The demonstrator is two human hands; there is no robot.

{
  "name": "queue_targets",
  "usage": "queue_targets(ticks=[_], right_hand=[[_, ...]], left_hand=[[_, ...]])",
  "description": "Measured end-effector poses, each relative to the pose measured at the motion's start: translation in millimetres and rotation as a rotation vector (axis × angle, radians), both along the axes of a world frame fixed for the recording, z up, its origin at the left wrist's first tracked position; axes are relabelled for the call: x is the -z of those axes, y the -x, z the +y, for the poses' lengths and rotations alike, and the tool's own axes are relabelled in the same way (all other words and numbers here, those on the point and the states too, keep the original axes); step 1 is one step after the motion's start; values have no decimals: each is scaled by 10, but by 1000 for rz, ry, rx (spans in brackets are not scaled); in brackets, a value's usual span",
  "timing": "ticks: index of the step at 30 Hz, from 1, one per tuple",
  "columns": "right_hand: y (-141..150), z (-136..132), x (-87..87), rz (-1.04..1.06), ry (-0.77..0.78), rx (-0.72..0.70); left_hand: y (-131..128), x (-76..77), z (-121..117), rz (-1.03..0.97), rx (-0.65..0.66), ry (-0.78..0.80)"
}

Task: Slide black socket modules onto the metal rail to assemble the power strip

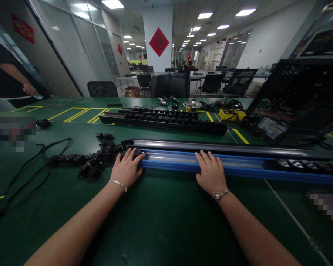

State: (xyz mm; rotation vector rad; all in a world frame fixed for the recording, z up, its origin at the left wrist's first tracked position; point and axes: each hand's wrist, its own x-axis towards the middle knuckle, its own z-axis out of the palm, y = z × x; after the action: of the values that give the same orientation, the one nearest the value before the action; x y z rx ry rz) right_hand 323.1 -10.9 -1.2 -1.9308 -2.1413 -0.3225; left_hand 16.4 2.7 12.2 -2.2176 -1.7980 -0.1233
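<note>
Green table: we see it (161, 221) carry everything here; it spreads on all sides of the blue channel, so the long parts can lie flat.
Blue channel: our landmark and the thing being handled (169, 162), it lies lengthwise across the table in front of the person, its trough facing up, presumably so that pieces can sit inside.
Black rails: we find these (172, 123) beyond the blue channel, rows of black pieces along them, seemingly set back to free the near space.
Bright-stripped rail: it lies (211, 145) just behind the blue channel, roughly alongside, perhaps to stay within reach.
Black parts heap: we see it (100, 159) left of the blue channel, near the left hand, which likely makes picking easy.
Left hand: at the blue channel's left end (127, 166), fingers apart; we cannot tell whether they press anything.
Right hand: over the blue channel's middle (211, 170), fingers slightly apart, tips on it; we judge this steadies it.
Dark pieces: grouped (302, 165) in the blue channel's right end.
Small black piece: just by the left fingertips (138, 152), at the blue channel's left end.
</note>
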Motion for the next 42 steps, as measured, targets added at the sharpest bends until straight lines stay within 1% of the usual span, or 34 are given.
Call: queue_targets(ticks=[8, 13, 15, 21, 24, 28, 31, 35, 37, 39, 40, 42], right_hand=[[-8, 4, -1, -4, 1, 1], [-13, 10, 9, 0, 2, 0], [-13, 8, 13, 0, -4, 0], [-11, 7, 12, -11, -18, -7], [-3, 12, 5, -12, -17, -1], [4, 18, 10, -8, -27, 6], [1, 20, 19, -6, -36, 0], [-1, 20, 16, -3, -27, -4], [-2, 20, 12, -2, -22, -1], [-4, 22, 10, -1, -20, -3], [-5, 23, 10, 0, -21, -6], [-4, 24, 15, 6, -27, -11]], left_hand=[[104, 8, 23, -6, 4, -10], [330, -1, 22, 15, -79, 0], [399, 0, 6, 25, -91, 3], [366, 32, 4, -9, -127, -39], [419, 20, 41, -47, -201, -48], [612, -29, 87, -91, -315, -36], [724, -50, 138, -128, -348, -8], [806, -42, 303, -200, -367, 95], [833, -50, 403, -236, -377, 138], [830, -86, 470, -272, -396, 146], [807, -115, 482, -292, -404, 131], [697, -179, 457, -327, -397, 49]])
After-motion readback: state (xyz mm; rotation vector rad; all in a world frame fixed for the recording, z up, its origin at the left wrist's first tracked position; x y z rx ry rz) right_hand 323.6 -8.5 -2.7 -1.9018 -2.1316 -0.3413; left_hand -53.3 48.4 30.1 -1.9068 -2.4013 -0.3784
